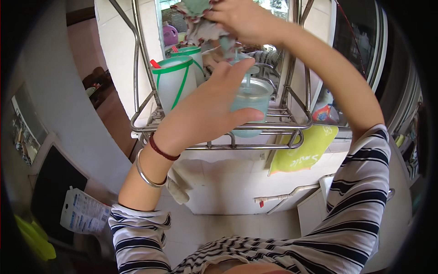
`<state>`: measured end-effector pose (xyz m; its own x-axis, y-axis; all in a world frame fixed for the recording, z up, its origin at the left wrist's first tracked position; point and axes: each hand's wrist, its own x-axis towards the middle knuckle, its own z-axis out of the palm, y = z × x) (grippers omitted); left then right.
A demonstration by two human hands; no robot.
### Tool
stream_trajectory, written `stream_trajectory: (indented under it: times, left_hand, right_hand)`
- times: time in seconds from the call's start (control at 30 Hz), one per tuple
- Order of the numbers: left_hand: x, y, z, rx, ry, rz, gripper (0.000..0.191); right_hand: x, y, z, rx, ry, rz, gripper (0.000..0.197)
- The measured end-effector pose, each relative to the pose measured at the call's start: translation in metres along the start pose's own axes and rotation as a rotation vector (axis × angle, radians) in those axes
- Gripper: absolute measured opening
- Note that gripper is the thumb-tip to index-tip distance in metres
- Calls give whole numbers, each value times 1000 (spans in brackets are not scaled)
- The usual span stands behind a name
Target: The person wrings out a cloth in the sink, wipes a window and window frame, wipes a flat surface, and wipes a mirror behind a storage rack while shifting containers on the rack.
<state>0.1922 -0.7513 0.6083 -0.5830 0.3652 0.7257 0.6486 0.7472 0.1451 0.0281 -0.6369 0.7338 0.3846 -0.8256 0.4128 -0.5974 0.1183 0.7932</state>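
Observation:
My right hand (244, 20) is raised in front of a mirror (263, 10) and is shut on a patterned cloth (205, 29) with reddish edges. Below it my left hand (205, 106) reaches over the front of a metal wire rack (222, 146), thumb and fingers apart, holding nothing that I can see. Just behind those fingers, on the rack, stands a translucent teal container (255, 97) that seems to have a pump top (251, 71). Left of it is a white cup (174, 82) with a green rim and strap and a red stick end showing; its reflection is in the mirror.
A yellow-green cloth (304, 150) hangs below the rack's right end. Lower on the wall runs a pipe (273, 198) with a red valve. A printed white pouch (84, 210) is at the lower left. A window frame (373, 51) stands at the right.

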Motion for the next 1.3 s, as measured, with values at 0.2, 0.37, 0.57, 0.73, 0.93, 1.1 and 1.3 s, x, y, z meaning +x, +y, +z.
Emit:
stream_trajectory:
  times: [0.2,0.37,0.57,0.73,0.93,1.1,1.3]
  left_hand:
    - [-8,13,-18,268,255,-28,70]
    - [-20,-5,-41,660,492,-40,70]
    - [-34,-15,-51,354,345,-311,49]
    - [-40,-21,-50,510,805,-83,44]
    - [-46,-22,-50,678,901,-24,52]
    - [-48,-25,-51,611,1001,-71,53]
    - [-50,-23,-50,554,1035,-144,52]
  right_hand:
    - [2,-26,-5,134,-225,-134,19]
    - [8,-2,-7,-25,-212,54,19]
    - [14,-38,13,-112,-171,-127,21]
    - [23,-60,42,-5,-617,-272,30]
    - [43,-58,66,125,-180,-917,44]
    - [56,-70,68,191,-309,-921,47]
    - [15,-33,36,150,-217,-968,45]
